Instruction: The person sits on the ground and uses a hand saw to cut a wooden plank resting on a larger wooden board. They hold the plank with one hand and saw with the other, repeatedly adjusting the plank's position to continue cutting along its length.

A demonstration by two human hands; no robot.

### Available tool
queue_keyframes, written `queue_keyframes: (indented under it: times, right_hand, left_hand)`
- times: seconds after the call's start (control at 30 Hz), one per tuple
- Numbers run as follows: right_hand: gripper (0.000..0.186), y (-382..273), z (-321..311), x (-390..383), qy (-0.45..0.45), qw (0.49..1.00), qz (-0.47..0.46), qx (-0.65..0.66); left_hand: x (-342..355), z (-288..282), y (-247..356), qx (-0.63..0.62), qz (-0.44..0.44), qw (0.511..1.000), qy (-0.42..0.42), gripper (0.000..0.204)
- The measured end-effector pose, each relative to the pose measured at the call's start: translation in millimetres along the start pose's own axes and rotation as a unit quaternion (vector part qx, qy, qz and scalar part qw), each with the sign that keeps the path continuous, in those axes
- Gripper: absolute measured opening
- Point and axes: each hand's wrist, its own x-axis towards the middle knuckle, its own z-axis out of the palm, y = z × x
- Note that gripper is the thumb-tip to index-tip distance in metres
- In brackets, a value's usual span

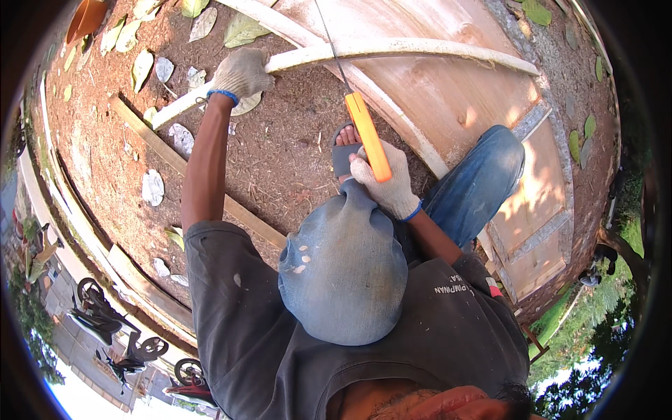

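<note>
My left hand (241, 73), in a knitted glove with a blue cuff, is closed round a pale wooden strip (420, 47) that runs across in front of me. In my right hand (392, 182), gloved the same way, is the orange handle of a handsaw (368, 133). Its thin dark blade points away from me and crosses the strip to the right of my left hand. Whether the teeth have cut into the wood cannot be made out. My sandalled foot (344, 143) rests on the soil close to my right hand.
A large plywood panel (448, 91) with a wooden frame lies at the right, partly under the strip. A narrow wooden batten (252, 220) lies slantwise on the soil beneath my left arm. Dry leaves (141, 68) are scattered about. Motorbikes (98, 318) stand beyond the left edge.
</note>
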Motion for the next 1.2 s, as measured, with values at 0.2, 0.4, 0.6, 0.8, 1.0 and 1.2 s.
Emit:
queue_keyframes:
  times: [0.2,0.4,0.6,0.8,1.0,1.2]
  right_hand:
    - [0.021,16.8,13.5,14.2,-0.004,0.993,-0.08,-0.084]
    - [0.02,24.1,26.9,35.5,0.046,0.992,-0.077,-0.089]
    - [0.02,9.8,15.0,34.5,0.044,0.992,-0.07,-0.097]
    - [0.021,24.9,7.8,24.2,0.058,0.989,-0.091,-0.103]
    - [0.022,43.3,19.0,29.5,0.058,0.987,-0.105,-0.107]
    - [0.013,27.0,0.6,20.4,0.03,0.989,-0.088,-0.113]
  left_hand:
    - [13.6,9.2,-26.5,-0.044,0.017,0.999,-0.014,0.052]
    - [20.3,2.4,-6.2,-0.073,0.025,0.996,-0.045,0.044]
    - [31.2,13.7,-23.3,-0.185,0.011,0.975,-0.119,0.044]
    - [28.0,30.1,-18.9,-0.232,0.005,0.961,-0.153,0.043]
    - [24.4,9.8,3.0,-0.277,-0.003,0.936,-0.217,0.039]
    - [8.4,1.6,15.2,-0.357,-0.025,0.891,-0.278,0.051]
